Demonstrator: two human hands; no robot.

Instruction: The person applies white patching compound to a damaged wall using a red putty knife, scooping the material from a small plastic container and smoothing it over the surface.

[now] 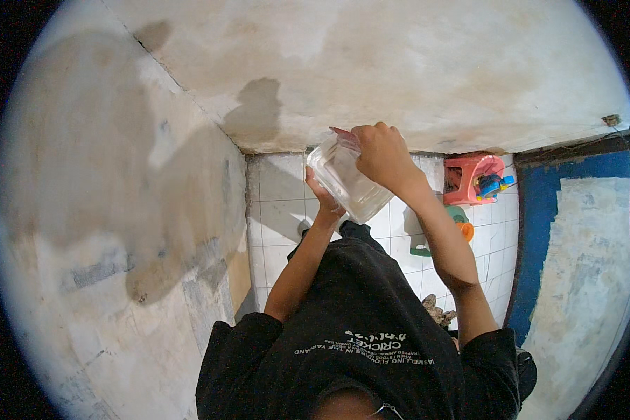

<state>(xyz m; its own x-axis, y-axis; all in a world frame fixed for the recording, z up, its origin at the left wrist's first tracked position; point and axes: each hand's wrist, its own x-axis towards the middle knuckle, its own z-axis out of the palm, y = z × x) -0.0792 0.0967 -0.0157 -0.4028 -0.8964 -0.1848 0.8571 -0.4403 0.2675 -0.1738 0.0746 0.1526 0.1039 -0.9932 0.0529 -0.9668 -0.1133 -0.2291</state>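
A clear plastic container [353, 185], boxy with rounded corners, is held up in front of my body and tilted. My left hand [322, 194] grips it along its left side, with the fingers partly hidden behind the plastic. At the far end of the container, my right hand [383, 157] is closed on a thin reddish-brown piece [344, 137], perhaps cloth or film. That piece lies against the container's rim; its exact kind is not clear. Most of my right fingers are turned away from view.
Pale patchy walls [399, 77] stand close ahead and to the left. On the white tiled floor [276, 185], a pink plastic stool [493, 168] at the right bears a blue-and-yellow object [493, 185]. Nearer lie green [456, 213] and orange [465, 231] items. A blue-edged panel [539, 210] is farther right.
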